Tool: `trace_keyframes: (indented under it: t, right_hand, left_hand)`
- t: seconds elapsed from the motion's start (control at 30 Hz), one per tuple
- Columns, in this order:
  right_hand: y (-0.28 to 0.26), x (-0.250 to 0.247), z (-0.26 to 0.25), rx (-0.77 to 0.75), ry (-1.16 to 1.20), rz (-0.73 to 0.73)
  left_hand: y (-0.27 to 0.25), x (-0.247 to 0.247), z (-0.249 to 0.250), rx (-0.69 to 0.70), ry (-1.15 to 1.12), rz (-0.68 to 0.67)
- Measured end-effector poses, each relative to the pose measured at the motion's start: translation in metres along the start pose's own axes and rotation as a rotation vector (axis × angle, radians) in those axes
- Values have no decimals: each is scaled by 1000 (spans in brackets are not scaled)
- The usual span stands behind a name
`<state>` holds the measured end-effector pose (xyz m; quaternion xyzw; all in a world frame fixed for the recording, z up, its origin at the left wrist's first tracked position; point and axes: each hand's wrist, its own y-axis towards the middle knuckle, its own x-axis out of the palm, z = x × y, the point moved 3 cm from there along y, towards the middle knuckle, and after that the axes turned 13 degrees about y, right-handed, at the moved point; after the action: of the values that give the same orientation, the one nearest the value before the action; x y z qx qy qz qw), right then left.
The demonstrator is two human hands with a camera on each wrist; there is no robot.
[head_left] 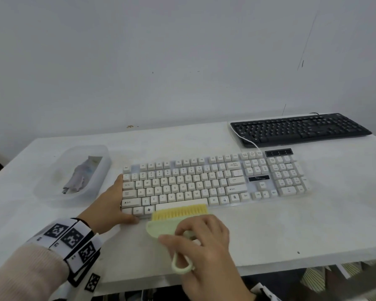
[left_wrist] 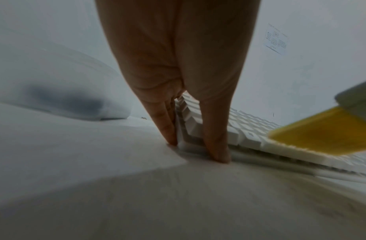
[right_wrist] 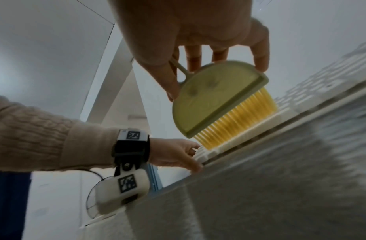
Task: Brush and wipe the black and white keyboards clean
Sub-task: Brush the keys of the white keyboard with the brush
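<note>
The white keyboard lies across the middle of the table, and the black keyboard sits behind it at the far right. My right hand grips a pale green brush by its looped handle. The yellow bristles rest on the space bar at the keyboard's near edge. In the right wrist view the brush tilts down onto the white keyboard. My left hand braces the near-left corner, straight fingers along the side and the thumb on the front edge.
A translucent plastic container holding a crumpled grey cloth stands left of the white keyboard. A white cable runs from the white keyboard over the black keyboard's left end. The table's front edge is close behind my right hand.
</note>
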<state>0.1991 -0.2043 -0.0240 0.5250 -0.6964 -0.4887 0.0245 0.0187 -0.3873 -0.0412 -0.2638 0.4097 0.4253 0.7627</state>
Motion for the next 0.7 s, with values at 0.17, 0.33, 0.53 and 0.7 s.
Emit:
trace_keyframes:
  t: [0.17,0.33,0.53,0.7]
  right_hand:
    - [5,24,-9,-54,-2,-16]
    - [-1,-4,19,64,-22,-1]
    - [0,-2,3,24,53,3]
    - [0,1,15,33,101,-33]
  left_hand:
    - [-2,0,4,30,-16,15]
    - [1,0,-2,-10,6,-2]
    - [1,1,-3,-26,26,0]
    - [1,1,-3,-26,27,3]
